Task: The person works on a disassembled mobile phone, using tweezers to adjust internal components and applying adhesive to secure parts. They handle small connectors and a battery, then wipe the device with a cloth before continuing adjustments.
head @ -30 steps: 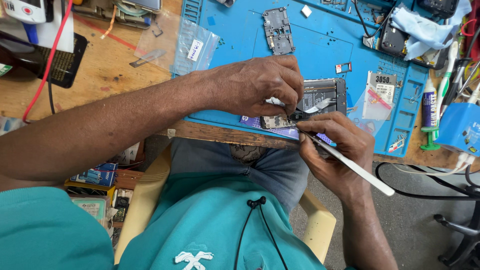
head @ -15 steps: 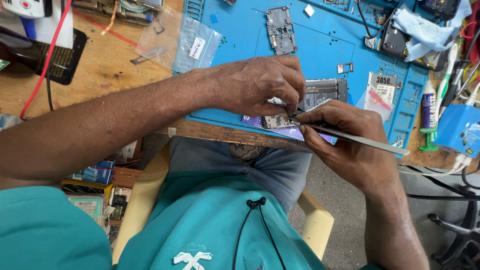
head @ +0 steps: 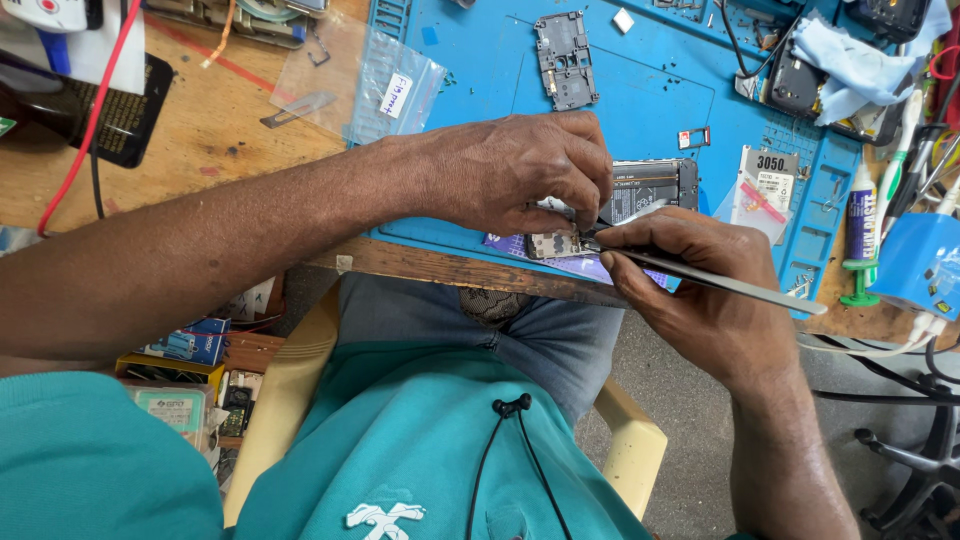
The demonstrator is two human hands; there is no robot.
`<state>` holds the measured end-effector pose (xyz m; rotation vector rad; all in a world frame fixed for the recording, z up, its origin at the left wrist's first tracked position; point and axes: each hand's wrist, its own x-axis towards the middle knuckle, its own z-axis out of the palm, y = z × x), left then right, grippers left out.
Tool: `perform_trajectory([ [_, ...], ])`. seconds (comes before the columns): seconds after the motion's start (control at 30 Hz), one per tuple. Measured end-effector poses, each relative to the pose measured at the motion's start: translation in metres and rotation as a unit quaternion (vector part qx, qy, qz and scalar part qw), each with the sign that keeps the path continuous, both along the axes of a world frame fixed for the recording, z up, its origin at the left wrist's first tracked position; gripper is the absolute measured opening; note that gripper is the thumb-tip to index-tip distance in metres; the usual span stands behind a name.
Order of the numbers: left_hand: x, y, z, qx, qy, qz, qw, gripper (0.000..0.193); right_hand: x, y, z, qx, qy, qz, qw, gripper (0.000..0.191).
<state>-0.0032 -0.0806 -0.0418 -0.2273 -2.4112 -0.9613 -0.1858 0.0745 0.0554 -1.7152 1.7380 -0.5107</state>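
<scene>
Our left hand (head: 510, 170) pinches the small bare circuit board (head: 553, 243) at the blue mat's (head: 640, 90) six o'clock edge; our right hand (head: 700, 300) grips slim metal tweezers (head: 720, 283) at three o'clock. The board looks light, stiff, fragile: best held by its edges.

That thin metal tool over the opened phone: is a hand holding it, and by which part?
Yes. The right hand pinches the metal tool near its working tip, the long handle trailing free. The left hand presses down on the opened phone.
</scene>
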Motion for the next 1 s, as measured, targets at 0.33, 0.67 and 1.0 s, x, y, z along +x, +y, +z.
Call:
perform_trajectory([
  [0.33,0.001,-0.002,-0.001,0.004,0.010,-0.008,1.000,0.017,0.010,0.017,-0.016,-0.103,0.040,0.017,0.994,0.018],
  [0.67,0.001,0.003,0.000,0.000,-0.002,0.007,1.000,0.016,0.021,0.048,-0.047,-0.187,0.030,-0.055,0.980,0.016],
  [1.0,0.004,0.003,0.001,-0.001,0.000,0.004,1.000,0.018,0.026,0.060,-0.062,-0.234,0.038,-0.083,0.968,0.019],
])
